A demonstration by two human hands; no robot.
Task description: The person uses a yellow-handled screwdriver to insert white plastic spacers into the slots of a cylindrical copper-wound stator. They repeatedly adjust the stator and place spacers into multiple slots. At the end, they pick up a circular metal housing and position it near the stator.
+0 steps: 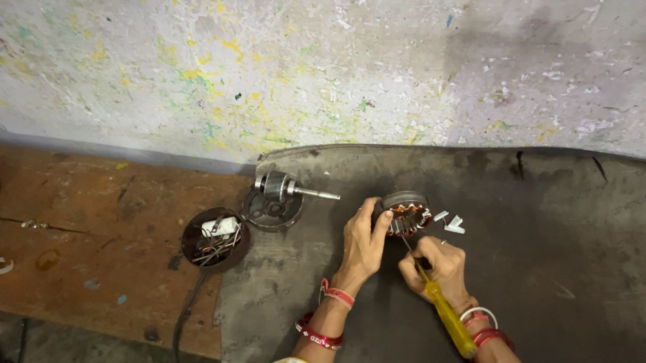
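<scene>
My left hand [363,238] grips a round motor stator [406,211] with copper windings, tilted on its edge on a dark rubber mat [571,256]. My right hand [442,268] holds a yellow-handled screwdriver [446,316], its thin tip reaching into the stator's underside. Both wrists wear red bangles. A few small white paper slips [451,221] lie just right of the stator.
A rotor with a steel shaft [288,189] rests on a round end cover [272,210] left of my hands. A dark round housing with wires [214,239] and a black cable sits on the brown wooden bench [78,228]. A paint-flecked wall [312,52] rises behind.
</scene>
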